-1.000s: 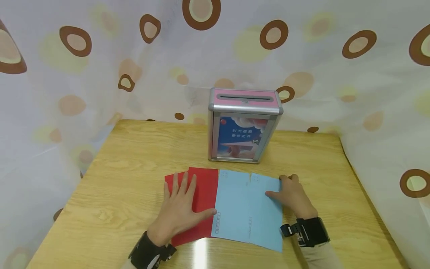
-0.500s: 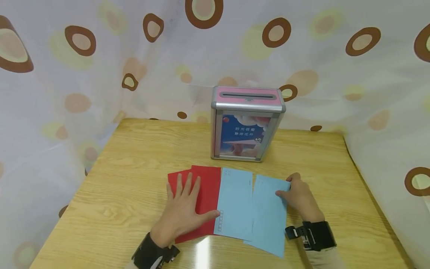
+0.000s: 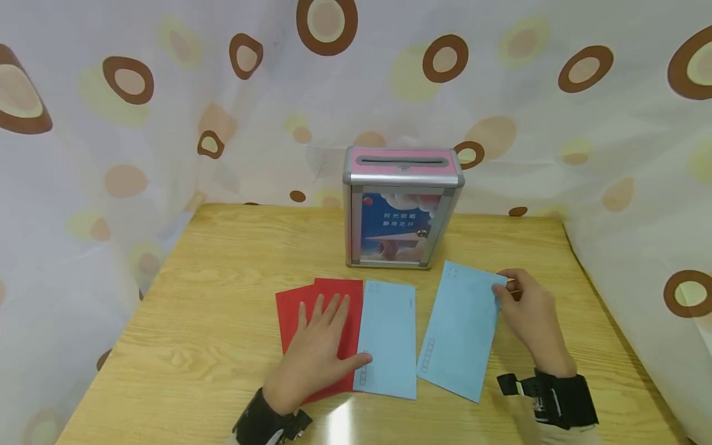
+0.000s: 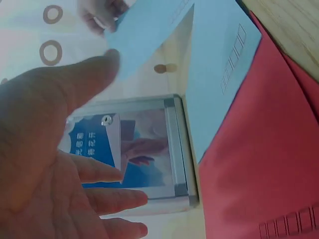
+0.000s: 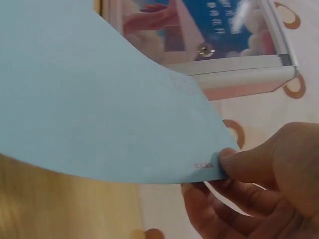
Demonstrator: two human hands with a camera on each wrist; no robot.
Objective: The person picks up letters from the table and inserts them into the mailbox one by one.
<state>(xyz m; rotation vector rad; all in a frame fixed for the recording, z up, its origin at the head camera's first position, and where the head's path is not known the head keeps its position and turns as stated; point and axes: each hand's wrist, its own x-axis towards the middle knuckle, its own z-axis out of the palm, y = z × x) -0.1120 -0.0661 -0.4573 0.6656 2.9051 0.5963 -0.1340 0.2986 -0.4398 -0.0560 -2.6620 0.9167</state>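
Note:
My right hand (image 3: 528, 315) pinches a light blue envelope (image 3: 464, 327) at its upper right corner, thumb on top and fingers beneath. The right wrist view shows this envelope (image 5: 99, 109) bowed and raised off the table. A second blue envelope (image 3: 389, 340) lies just left of it, partly over a red envelope (image 3: 336, 287). Another red envelope (image 3: 289, 309) sticks out at the far left. My left hand (image 3: 314, 364) is spread over the red ones, its thumb reaching across the second blue envelope's lower left. Whether its fingers touch the paper is unclear.
Behind the envelopes, a pink and silver letter box (image 3: 403, 210) stands upright, with a slot (image 3: 403, 161) on top and a small lock (image 3: 422, 233) on its front. A patterned cloth (image 3: 356, 93) surrounds the wooden table (image 3: 211, 309) on its back and sides.
My right hand has drawn the right blue envelope away from the other one, to the right, and lifted it. My left hand has stayed over the red envelopes, shifting slightly right.

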